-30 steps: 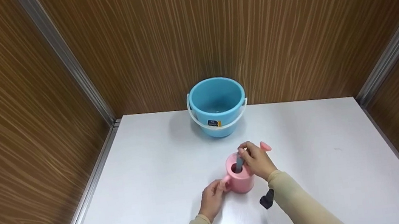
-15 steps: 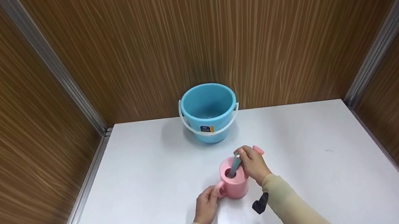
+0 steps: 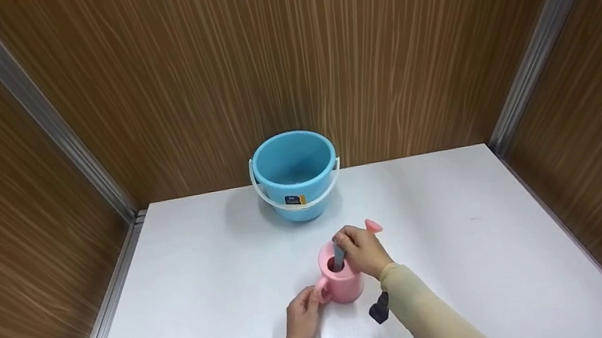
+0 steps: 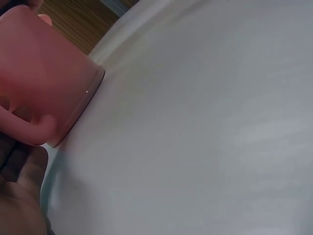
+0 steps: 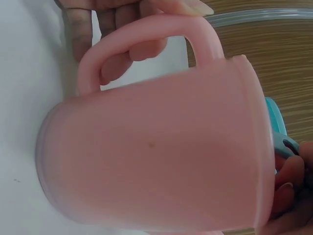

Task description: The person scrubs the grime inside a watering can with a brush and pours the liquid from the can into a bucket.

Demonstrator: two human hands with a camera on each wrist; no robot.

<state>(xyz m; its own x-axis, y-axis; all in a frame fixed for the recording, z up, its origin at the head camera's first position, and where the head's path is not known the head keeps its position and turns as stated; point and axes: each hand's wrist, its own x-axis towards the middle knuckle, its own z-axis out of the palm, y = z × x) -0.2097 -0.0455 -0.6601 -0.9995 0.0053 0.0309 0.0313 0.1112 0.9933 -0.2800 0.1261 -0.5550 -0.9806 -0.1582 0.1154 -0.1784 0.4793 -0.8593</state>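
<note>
A pink watering can (image 3: pixel 346 290) stands upright on the white tabletop, its round top opening facing up and its rose (image 3: pixel 373 225) pointing away to the right. My left hand (image 3: pixel 302 319) holds the can's loop handle (image 5: pixel 142 30), fingers through the loop and thumb on top in the right wrist view. Over the opening, my right hand (image 3: pixel 365 251) pinches the upper end of a grey-blue handled tool (image 3: pixel 339 257) whose lower part is inside the can. A hole shows in the tool's end in the right wrist view; its working end is hidden.
Behind the can, near the back wall, stands a light blue bucket (image 3: pixel 315 190) with a white bail (image 3: pixel 332 187) hanging down in front. Brown wood-grain panels (image 3: pixel 286 50) with metal corner strips (image 3: pixel 67 134) enclose the table (image 3: pixel 190 297) at back and sides.
The head view has shifted, so everything sits farther left. The tool has tilted in the opening, then come back nearer upright with my right hand. My left hand keeps the can's handle throughout.
</note>
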